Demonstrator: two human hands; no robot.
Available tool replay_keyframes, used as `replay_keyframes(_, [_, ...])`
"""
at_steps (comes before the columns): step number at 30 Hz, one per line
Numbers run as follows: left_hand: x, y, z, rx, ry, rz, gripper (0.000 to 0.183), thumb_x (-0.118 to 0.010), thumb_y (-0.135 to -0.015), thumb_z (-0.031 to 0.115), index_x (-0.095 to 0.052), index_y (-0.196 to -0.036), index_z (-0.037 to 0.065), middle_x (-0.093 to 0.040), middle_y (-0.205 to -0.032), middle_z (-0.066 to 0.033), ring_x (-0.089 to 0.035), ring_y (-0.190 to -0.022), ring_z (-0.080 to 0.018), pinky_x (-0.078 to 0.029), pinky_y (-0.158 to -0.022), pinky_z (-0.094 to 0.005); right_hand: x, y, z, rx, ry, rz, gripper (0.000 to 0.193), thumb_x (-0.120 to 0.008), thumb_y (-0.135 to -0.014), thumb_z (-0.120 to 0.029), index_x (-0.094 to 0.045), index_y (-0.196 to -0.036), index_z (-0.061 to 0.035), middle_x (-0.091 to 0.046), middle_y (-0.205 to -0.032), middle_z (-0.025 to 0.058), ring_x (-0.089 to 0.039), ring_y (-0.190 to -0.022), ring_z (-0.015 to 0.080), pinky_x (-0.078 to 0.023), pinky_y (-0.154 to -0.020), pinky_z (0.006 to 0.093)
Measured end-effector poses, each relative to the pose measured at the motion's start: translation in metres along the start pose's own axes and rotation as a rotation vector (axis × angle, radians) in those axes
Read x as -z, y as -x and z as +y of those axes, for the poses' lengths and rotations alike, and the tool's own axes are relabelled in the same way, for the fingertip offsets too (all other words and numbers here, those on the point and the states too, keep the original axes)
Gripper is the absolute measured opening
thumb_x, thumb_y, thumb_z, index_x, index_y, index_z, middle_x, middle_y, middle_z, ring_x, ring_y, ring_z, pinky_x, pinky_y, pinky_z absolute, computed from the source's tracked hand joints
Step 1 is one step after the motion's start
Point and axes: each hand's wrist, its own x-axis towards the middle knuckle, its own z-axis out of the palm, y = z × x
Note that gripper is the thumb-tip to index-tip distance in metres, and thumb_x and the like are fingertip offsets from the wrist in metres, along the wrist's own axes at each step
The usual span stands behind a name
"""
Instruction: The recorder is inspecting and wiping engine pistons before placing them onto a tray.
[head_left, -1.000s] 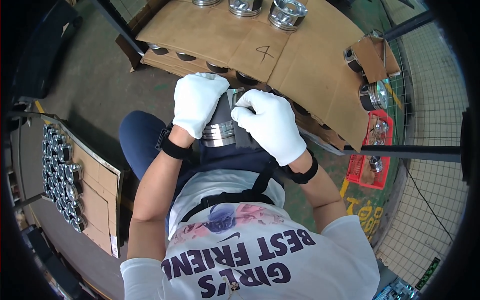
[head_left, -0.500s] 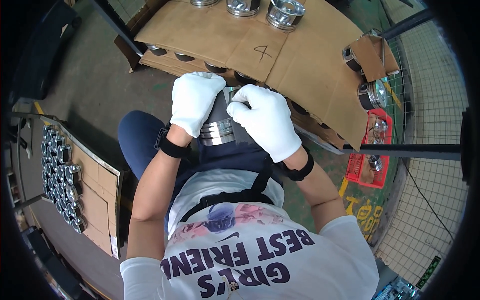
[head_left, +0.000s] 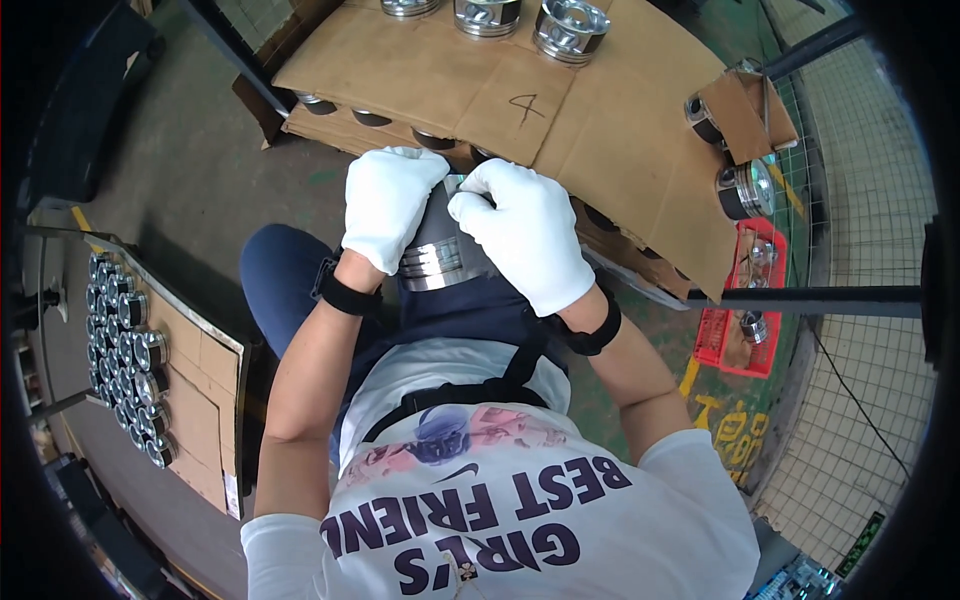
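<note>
Both my hands wear white gloves and hold one grey metal piston over my lap. My left hand wraps around its left side. My right hand covers its top and right side, fingers curled over the upper end. The piston's ringed crown end points toward my body, and its upper part is hidden under the gloves. Black wristbands sit on both wrists.
A cardboard sheet lies ahead with more pistons standing on top and others under its edge. At my left a cardboard-lined tray holds several pistons. A red basket sits at the right beside a wire mesh fence.
My hands have shifted slightly on the piston, with my right hand's fingers moving further over its upper end. The piston stays over my lap.
</note>
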Motion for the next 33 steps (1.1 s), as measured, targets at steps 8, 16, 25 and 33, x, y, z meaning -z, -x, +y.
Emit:
replay_keyframes(8, [0.004,0.000,0.011,0.335,0.208,0.009,0.023,-0.068,-0.086,0.011,-0.066,-0.071,-0.005,-0.060,-0.061,-0.0015,-0.050,-0.060,-0.0039,-0.043,-0.057,-0.0273,0.047,-0.016,0.028,-0.248,-0.527,-0.020,0.020,-0.074,-0.087,-0.019,-0.073,-0.093,0.0006,-0.070,-0.082,0.0022,-0.063,-0.077,0.0095,-0.050,-0.072,0.0269])
replay_keyframes(16, [0.014,-0.005,-0.007,-0.493,-0.540,-0.122,0.012,-0.064,-0.084,0.009,-0.071,-0.091,0.004,-0.070,-0.085,-0.0169,-0.067,-0.077,-0.0337,-0.052,-0.067,-0.0404,0.197,-0.040,0.148,-0.322,-0.643,0.518,0.027,-0.069,-0.095,-0.018,-0.069,-0.111,0.0035,-0.072,-0.102,0.0109,-0.070,-0.089,0.0183,-0.057,-0.079,0.0298])
replay_keyframes(25, [0.017,0.016,-0.001,0.535,0.436,0.054,0.025,-0.074,-0.092,0.013,-0.068,-0.069,0.003,-0.057,-0.068,0.0072,-0.044,-0.062,-0.0022,-0.036,-0.056,-0.0218,0.324,-0.068,0.227,-0.246,0.183,1.428,0.038,-0.070,-0.092,-0.017,-0.064,-0.125,0.0009,-0.069,-0.120,0.0165,-0.067,-0.106,0.0299,-0.052,-0.096,0.0408])
replay_keyframes(33, [0.012,0.009,-0.012,0.102,0.218,0.007,0.020,-0.072,-0.090,0.014,-0.072,-0.081,-0.004,-0.063,-0.065,-0.0049,-0.051,-0.062,-0.0074,-0.044,-0.059,-0.0282,0.353,-0.086,0.290,-0.348,0.911,0.415,0.078,-0.041,-0.092,-0.078,-0.062,-0.141,-0.0209,-0.061,-0.143,0.0111,-0.056,-0.132,0.0325,-0.040,-0.112,0.0429])
